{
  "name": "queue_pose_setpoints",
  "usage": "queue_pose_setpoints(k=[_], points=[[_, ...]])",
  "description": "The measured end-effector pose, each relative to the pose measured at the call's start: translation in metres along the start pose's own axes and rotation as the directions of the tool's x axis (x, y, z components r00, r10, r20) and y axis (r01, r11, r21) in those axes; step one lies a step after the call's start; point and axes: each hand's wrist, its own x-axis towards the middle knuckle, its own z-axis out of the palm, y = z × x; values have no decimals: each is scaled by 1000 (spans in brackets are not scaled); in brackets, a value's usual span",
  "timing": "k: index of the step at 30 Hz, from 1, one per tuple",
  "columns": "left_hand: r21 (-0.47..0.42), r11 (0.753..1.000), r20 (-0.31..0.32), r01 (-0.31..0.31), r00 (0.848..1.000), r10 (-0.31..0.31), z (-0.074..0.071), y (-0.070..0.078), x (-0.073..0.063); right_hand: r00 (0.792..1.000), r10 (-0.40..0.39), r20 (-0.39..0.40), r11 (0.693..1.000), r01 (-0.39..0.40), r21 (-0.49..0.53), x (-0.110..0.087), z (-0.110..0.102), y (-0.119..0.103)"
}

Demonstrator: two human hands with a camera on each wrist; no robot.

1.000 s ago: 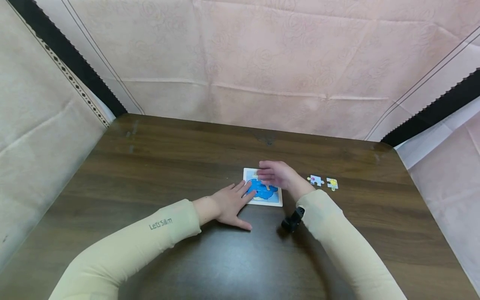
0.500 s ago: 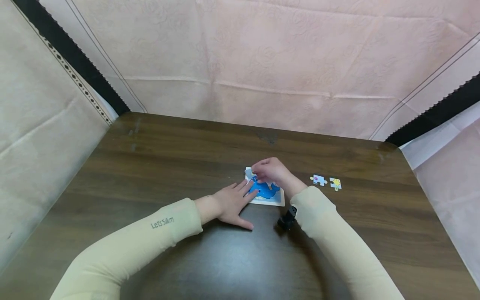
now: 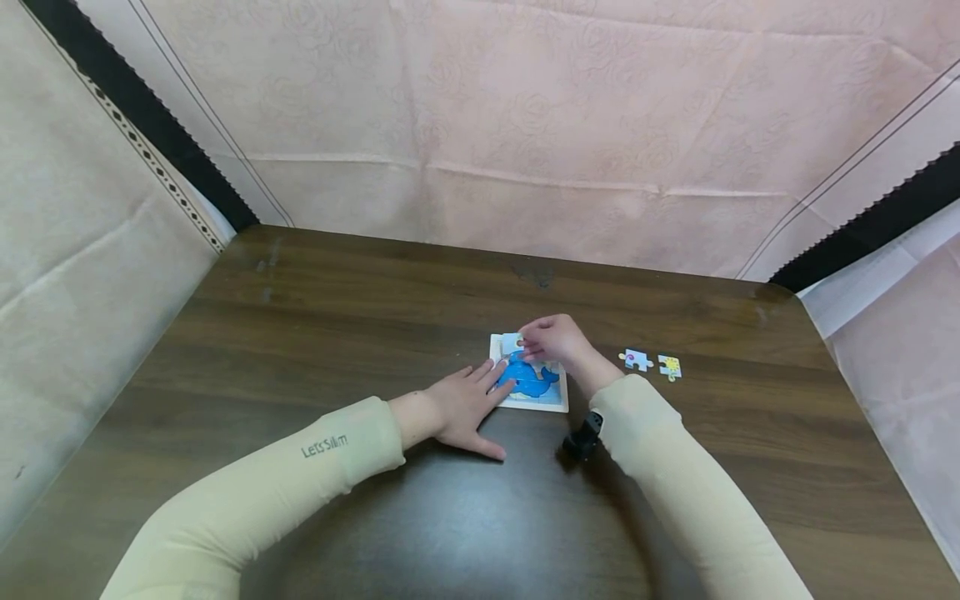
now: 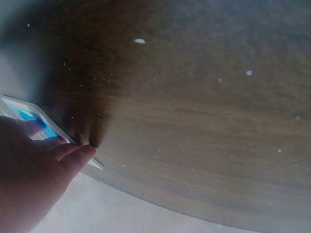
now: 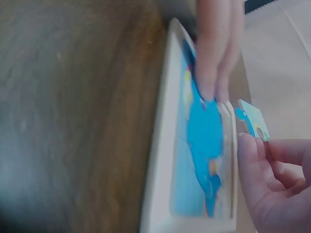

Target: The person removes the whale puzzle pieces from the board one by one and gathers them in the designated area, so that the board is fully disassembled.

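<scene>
A framed jigsaw puzzle [image 3: 566, 398] with a blue whale picture lies on the table in the head view. My left hand [image 3: 467, 408] rests on its left side, fingers spread and straight, thumb out on the wood. My right hand [image 3: 561, 342] pinches a jigsaw piece [image 5: 256, 120] between thumb and fingers, over the tray's far edge. The piece is pale with some blue, and in the right wrist view it is held tilted, apart from the tray rim [image 5: 156, 189]. Fingertips of the left hand [image 4: 34, 170] lie over the frame in the left wrist view.
Two loose jigsaw pieces, a light blue one [image 3: 637, 360] and one with a yellow shape [image 3: 670, 367], lie on the dark wooden table [image 3: 360, 308] right of the tray. Pale cloth [image 3: 480, 108] hangs behind the table's far edge.
My right hand first hovered over the tray with extended fingers, then closed at its far left corner. Now it has shifted slightly right with the pinched piece. My left hand has stayed put.
</scene>
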Motion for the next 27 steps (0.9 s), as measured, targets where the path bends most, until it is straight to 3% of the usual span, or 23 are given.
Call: queue_pose_setpoints(k=[8,18,27], points=[[4,1000,6,3,1000,-3,-1,1,-1,1000,5,25,994,-8,111,-1,-36,7],[4,1000,2,7,1000,-7,-2,2,-3,1000,24,-4,997,-23,70,-6,-73,18],[10,1000,-5,3,1000,-3,-1,2,-1,998,64,7,995,-64,79,-8,-92,35]])
